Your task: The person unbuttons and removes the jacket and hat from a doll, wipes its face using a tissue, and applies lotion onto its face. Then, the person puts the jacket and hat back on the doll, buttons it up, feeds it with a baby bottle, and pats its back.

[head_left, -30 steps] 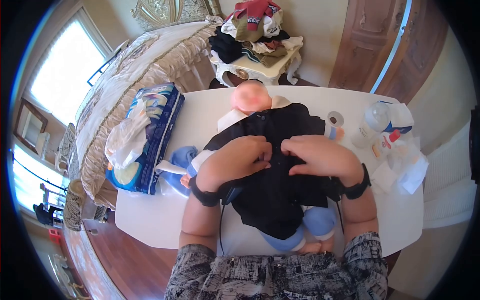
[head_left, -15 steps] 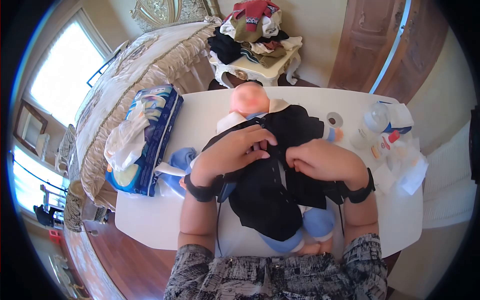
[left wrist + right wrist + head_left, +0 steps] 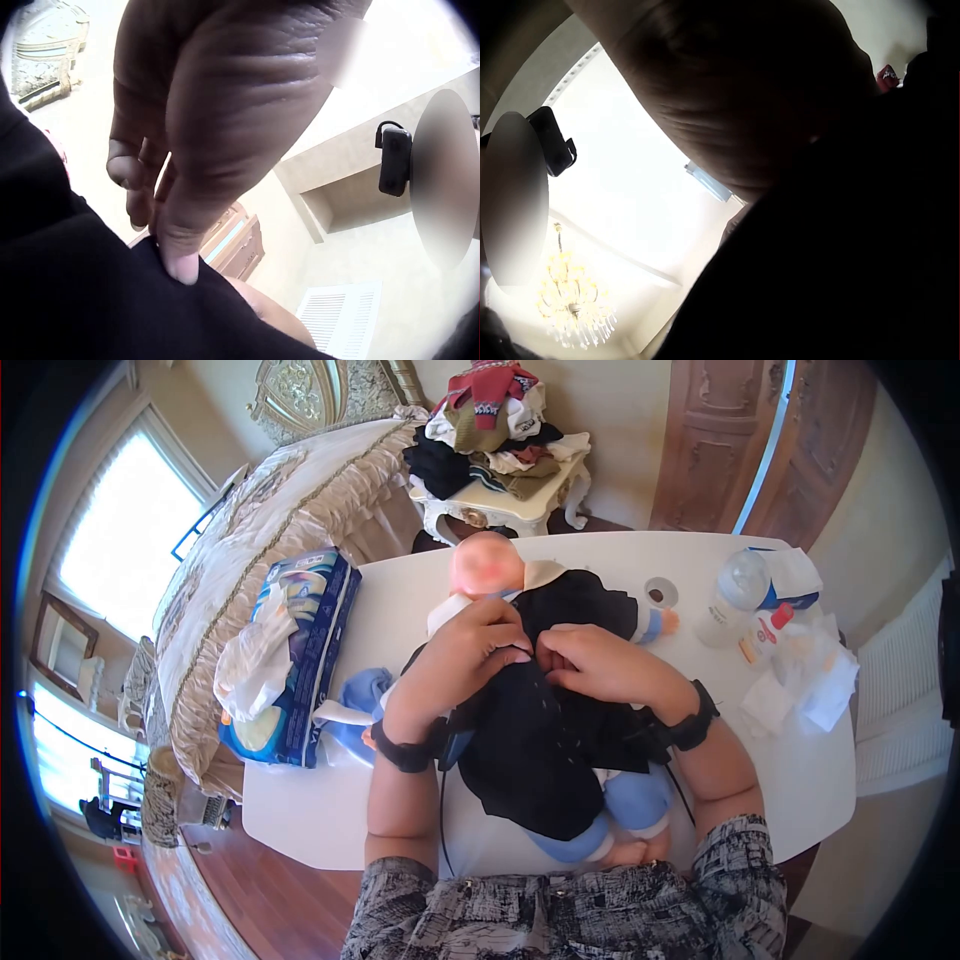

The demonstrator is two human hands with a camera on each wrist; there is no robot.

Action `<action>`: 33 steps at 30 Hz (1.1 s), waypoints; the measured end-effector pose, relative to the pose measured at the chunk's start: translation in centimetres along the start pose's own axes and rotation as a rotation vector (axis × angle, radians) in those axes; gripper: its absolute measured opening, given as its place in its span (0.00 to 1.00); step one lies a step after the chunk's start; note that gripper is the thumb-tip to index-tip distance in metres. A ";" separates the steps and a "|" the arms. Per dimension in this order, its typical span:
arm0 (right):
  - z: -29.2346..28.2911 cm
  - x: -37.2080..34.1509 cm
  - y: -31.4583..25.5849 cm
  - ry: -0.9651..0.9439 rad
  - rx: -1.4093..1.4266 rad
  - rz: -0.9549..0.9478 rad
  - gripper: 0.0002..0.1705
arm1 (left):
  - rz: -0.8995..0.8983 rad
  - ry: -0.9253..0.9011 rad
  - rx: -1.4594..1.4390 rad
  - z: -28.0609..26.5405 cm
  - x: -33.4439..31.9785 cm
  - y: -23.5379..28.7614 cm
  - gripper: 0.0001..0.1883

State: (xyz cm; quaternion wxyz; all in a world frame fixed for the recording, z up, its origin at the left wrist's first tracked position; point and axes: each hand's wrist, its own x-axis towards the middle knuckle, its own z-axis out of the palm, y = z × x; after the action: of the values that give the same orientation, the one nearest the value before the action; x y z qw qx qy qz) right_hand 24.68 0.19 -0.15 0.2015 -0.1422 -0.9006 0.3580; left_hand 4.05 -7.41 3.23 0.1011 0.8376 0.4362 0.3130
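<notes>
Black garment lies near packet — left hand and right hand, fingers clamping it.

To your L, you've bare tabletop b/w the blue pack & the doll's head; nearer you, the blue cloth blocks part of that lane. Ctr is tight: your L hand & R hand nearly meet over the black garment. To your R, there's a gap b/w the doll's hand & the white tissues, w/ the clear bottle & red-capped bottle obstructing the far R.
</notes>
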 end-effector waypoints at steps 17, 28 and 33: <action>-0.6 0.7 0.2 0.090 0.301 0.126 0.07 | 0.103 0.090 0.132 -0.3 0.7 1.5 0.11; -0.3 1.0 0.6 0.250 0.456 0.172 0.06 | -0.097 0.196 -0.026 1.5 0.5 0.5 0.10; 0.2 1.2 1.0 0.317 0.464 0.147 0.04 | -0.155 0.213 -0.069 1.6 0.7 0.7 0.10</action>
State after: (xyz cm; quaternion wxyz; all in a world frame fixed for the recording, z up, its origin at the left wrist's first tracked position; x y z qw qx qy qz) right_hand 23.63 1.24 -0.62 0.3405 -0.2115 -0.7390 0.5414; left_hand 5.78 -7.16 2.64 0.1069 0.7594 0.4969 0.4062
